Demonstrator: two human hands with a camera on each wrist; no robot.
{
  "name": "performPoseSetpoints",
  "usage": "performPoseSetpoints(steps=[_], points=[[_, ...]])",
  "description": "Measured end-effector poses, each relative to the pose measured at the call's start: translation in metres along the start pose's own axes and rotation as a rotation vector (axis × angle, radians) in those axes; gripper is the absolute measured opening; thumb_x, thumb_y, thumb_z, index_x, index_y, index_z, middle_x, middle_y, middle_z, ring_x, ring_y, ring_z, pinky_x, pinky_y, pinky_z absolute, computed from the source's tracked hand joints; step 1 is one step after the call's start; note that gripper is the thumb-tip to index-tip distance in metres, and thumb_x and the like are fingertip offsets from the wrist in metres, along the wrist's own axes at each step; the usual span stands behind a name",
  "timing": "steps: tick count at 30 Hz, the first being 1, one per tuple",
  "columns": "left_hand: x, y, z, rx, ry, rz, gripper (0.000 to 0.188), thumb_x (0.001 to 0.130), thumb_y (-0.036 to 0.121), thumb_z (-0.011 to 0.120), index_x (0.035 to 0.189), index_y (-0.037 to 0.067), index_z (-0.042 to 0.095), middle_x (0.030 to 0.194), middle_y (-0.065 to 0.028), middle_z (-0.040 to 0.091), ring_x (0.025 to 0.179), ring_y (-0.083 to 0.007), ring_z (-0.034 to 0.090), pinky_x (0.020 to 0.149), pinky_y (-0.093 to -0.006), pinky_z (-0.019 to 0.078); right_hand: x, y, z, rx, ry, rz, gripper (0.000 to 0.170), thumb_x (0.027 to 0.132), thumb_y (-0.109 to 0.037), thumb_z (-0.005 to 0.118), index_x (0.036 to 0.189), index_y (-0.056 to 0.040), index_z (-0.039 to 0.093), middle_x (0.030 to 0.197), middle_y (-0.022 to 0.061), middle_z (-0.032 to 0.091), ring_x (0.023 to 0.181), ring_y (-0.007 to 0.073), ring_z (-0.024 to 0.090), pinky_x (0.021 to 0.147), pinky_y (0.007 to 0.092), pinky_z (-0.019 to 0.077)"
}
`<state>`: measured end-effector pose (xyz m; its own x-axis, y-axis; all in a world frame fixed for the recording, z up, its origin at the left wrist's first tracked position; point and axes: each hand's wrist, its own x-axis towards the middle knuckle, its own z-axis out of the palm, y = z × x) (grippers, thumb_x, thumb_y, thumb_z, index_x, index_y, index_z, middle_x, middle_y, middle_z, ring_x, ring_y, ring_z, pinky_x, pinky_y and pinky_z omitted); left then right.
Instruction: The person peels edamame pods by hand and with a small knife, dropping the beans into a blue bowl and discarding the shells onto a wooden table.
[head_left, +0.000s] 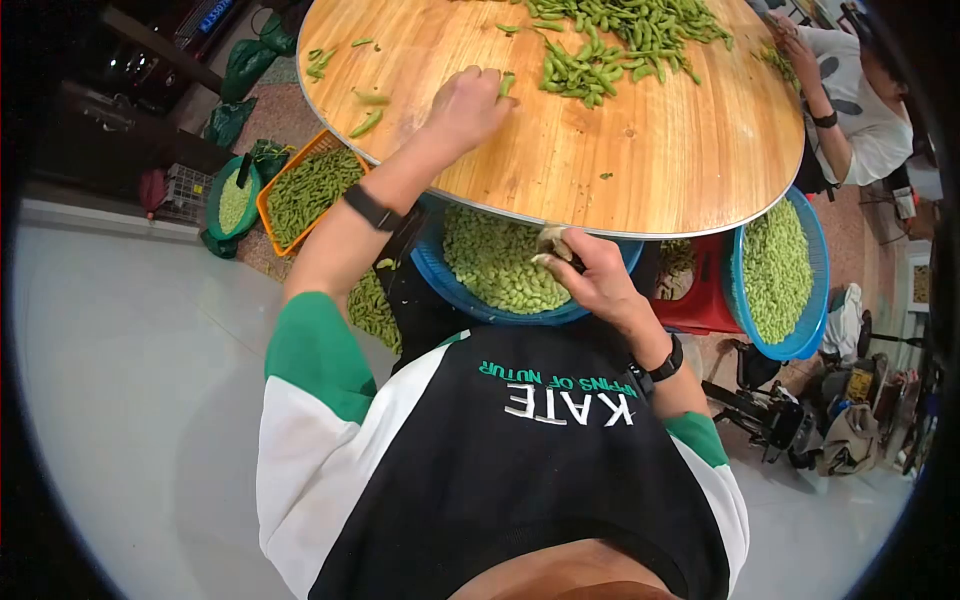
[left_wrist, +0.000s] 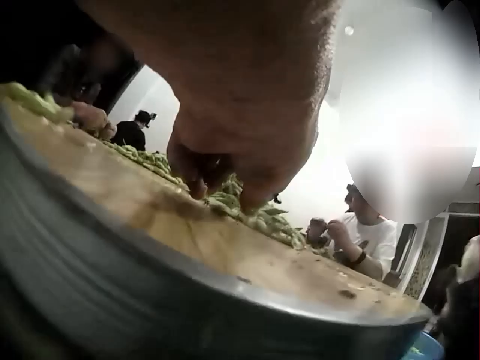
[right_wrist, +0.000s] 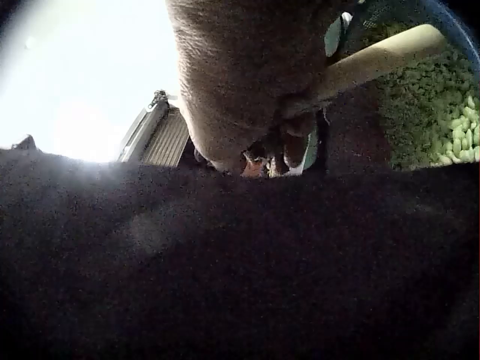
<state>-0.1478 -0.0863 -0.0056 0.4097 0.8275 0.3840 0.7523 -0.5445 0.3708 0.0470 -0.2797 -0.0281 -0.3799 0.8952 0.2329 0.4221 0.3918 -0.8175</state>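
Observation:
On the round wooden table (head_left: 690, 140) my left hand (head_left: 470, 105) reaches down with bent fingers and pinches a green soybean pod (head_left: 507, 83) at its fingertips. Beyond it lies a heap of pods (head_left: 640, 50), also seen behind the fingers in the left wrist view as green pods (left_wrist: 274, 225). My right hand (head_left: 600, 270) hovers at the table's near edge, over a blue basket (head_left: 430, 262) of shelled beans (head_left: 500, 260). Its thumb, with a pale covering on the tip, points away from the loosely curled fingers; no pod shows there.
A few loose pods (head_left: 367, 123) lie at the table's left. An orange crate (head_left: 262, 205) of pods and a green basin (head_left: 217, 205) of beans stand left on the floor. Another blue basket (head_left: 815, 330) of beans stands right, by a red stool (head_left: 700, 300). Another person (head_left: 860, 100) sits opposite.

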Motion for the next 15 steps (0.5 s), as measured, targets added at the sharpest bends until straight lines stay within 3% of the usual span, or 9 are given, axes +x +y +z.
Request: performPoseSetpoints(steps=[2,3,5,6,9,11,12,14,15], points=[[0.015,0.000,0.013,0.067,-0.104,-0.086,0.023,0.083,0.022,0.059,0.093,0.001,0.061,0.094,-0.0240,0.060,0.088,-0.0402,0.060,0.079,-0.0470,0.0481,-0.001,0.001,-0.005,0.095,0.088,-0.002,0.026,0.088,-0.005,0.057,0.112,0.0029,0.057,0.076,0.0066,0.057,0.060,0.0115,0.052,0.056,0.0261,0.0435],[0.020,-0.004,0.017,0.064,-0.102,-0.080,0.023,0.083,0.022,0.059,0.093,0.001,0.061,0.094,-0.0240,0.060,0.088,-0.0402,0.060,0.079,-0.0470,0.0481,-0.003,0.001,-0.010,0.091,0.092,-0.002,0.026,0.088,-0.005,0.057,0.112,0.0029,0.057,0.076,0.0066,0.057,0.060,0.0115,0.052,0.056,0.0261,0.0435],[0.019,-0.009,0.017,0.116,-0.137,-0.046,0.024,0.083,0.021,0.057,0.094,-0.001,0.061,0.095,-0.0254,0.059,0.089,-0.0413,0.059,0.079,-0.0480,0.0478,-0.007,-0.003,-0.017,0.404,0.079,0.308,0.033,0.091,-0.011,0.052,0.123,-0.0004,0.053,0.079,0.0088,0.062,0.063,0.0130,0.057,0.055,0.0272,0.0432],[0.015,-0.007,0.017,0.116,-0.143,-0.046,0.024,0.083,0.021,0.057,0.094,-0.001,0.061,0.095,-0.0254,0.059,0.089,-0.0413,0.059,0.079,-0.0480,0.0478,-0.005,-0.008,-0.020,0.485,0.077,0.379,0.036,0.095,-0.012,0.046,0.129,-0.0006,0.049,0.079,0.0042,0.060,0.061,0.0066,0.052,0.050,0.0227,0.0407],[-0.009,0.015,0.005,-0.064,-0.091,-0.023,0.021,0.084,0.018,0.058,0.095,0.000,0.058,0.087,-0.0206,0.061,0.077,-0.0323,0.061,0.068,-0.0408,0.0499,0.007,-0.012,-0.020,0.813,0.200,0.388,0.036,0.096,-0.012,0.044,0.131,-0.0013,0.046,0.080,0.0033,0.059,0.058,0.0062,0.049,0.047,0.0198,0.0388],[-0.029,0.038,-0.009,-0.833,-0.393,-0.275,0.014,0.090,0.014,0.054,0.095,0.002,0.059,0.077,-0.0076,0.060,0.059,-0.0119,0.056,0.050,-0.0259,0.0447,0.013,-0.006,-0.017,0.879,0.217,0.361,0.038,0.097,-0.013,0.042,0.134,-0.0021,0.043,0.081,0.0033,0.057,0.057,0.0072,0.047,0.045,0.0196,0.0386],[-0.039,0.045,-0.010,-0.836,-0.399,-0.272,0.014,0.090,0.014,0.054,0.095,0.002,0.059,0.077,-0.0076,0.060,0.059,-0.0119,0.056,0.050,-0.0259,0.0447,0.017,-0.009,-0.016,0.972,0.243,0.361,0.039,0.098,-0.014,0.042,0.134,-0.0023,0.042,0.081,0.0041,0.057,0.057,0.0075,0.047,0.044,0.0197,0.0384],[-0.056,0.058,-0.011,-1.306,-0.497,-0.503,0.015,0.090,0.014,0.057,0.095,0.001,0.060,0.069,0.0000,0.055,0.056,-0.0035,0.048,0.046,-0.0192,0.0377,0.021,-0.009,-0.016,1.077,0.254,0.376,0.041,0.098,-0.015,0.042,0.137,-0.0040,0.039,0.083,0.0057,0.057,0.057,0.0082,0.046,0.044,0.0200,0.0378],[-0.061,0.064,-0.011,-1.309,-0.500,-0.508,0.015,0.090,0.014,0.057,0.095,0.001,0.060,0.069,0.0000,0.055,0.056,-0.0035,0.048,0.046,-0.0192,0.0377,0.020,-0.009,-0.015,1.078,0.254,0.382,0.041,0.098,-0.015,0.042,0.137,-0.0040,0.039,0.083,0.0057,0.057,0.057,0.0082,0.046,0.044,0.0200,0.0378]])
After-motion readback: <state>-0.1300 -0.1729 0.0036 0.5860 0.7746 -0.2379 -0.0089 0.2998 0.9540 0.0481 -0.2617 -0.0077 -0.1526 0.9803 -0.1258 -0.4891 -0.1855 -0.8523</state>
